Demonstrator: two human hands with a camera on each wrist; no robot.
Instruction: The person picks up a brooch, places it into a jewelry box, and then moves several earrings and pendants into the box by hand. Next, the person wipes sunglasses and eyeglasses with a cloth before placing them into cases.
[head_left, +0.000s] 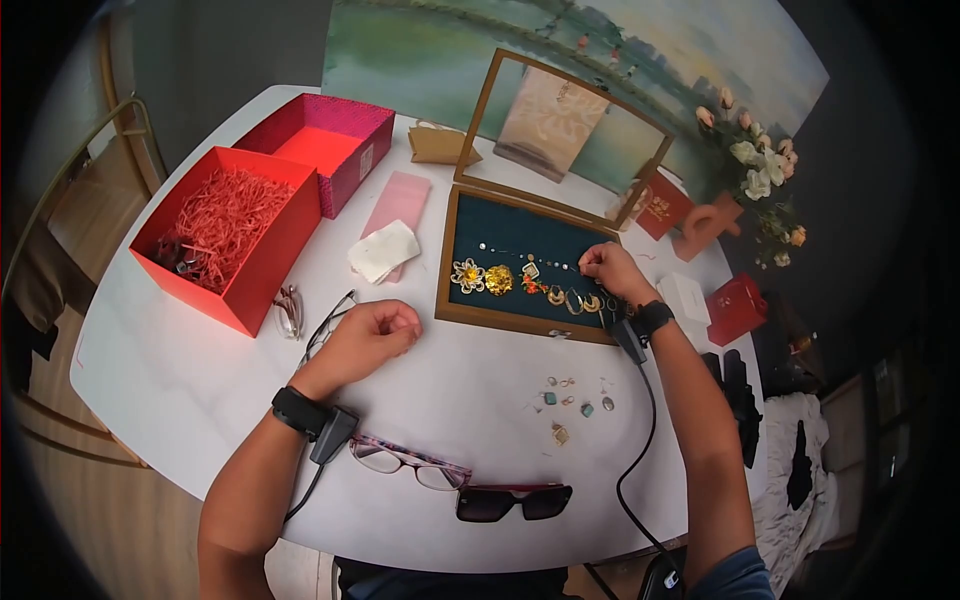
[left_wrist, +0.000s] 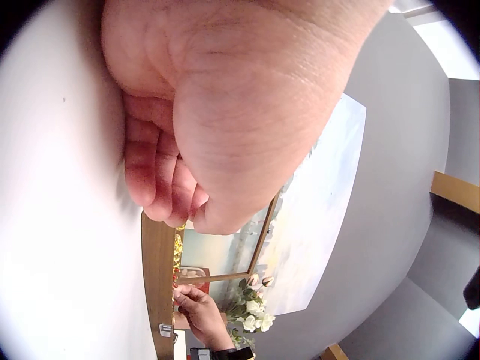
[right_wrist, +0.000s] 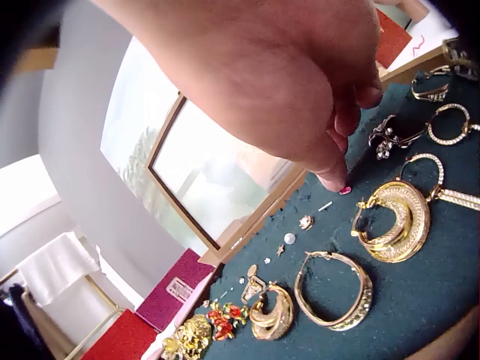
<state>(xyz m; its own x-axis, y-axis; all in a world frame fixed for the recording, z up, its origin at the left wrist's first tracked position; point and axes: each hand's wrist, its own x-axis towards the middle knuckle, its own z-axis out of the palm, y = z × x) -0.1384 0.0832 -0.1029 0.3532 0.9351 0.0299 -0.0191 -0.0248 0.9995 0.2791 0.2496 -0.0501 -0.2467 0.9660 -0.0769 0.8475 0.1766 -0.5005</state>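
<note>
My right hand (head_left: pixel 612 274) is over the right part of the wooden jewelry box (head_left: pixel 441 270). In the right wrist view, the fingertips of that hand (right_wrist: pixel 300 97) touch a small pink-red stone (right_wrist: pixel 345 190) on the dark green lining (right_wrist: pixel 390 300). Small studs lie in a row beside it, with gold hoop earrings (right_wrist: pixel 397 221) in front. A gold flower piece (head_left: pixel 467 276) and a round gold piece (head_left: pixel 498 279) lie at the box's left. My left hand (head_left: pixel 366 342) rests on the white table, fingers loosely curled, with nothing visible in it.
Loose small earrings (head_left: pixel 568 400) lie in front of the box. Glasses (head_left: pixel 410 465) and sunglasses (head_left: pixel 513 503) are near the front edge. Left stand a red box (head_left: pixel 270 270) of shredded paper and a pink box (head_left: pixel 362 170). The glass lid (head_left: pixel 570 140) stands raised.
</note>
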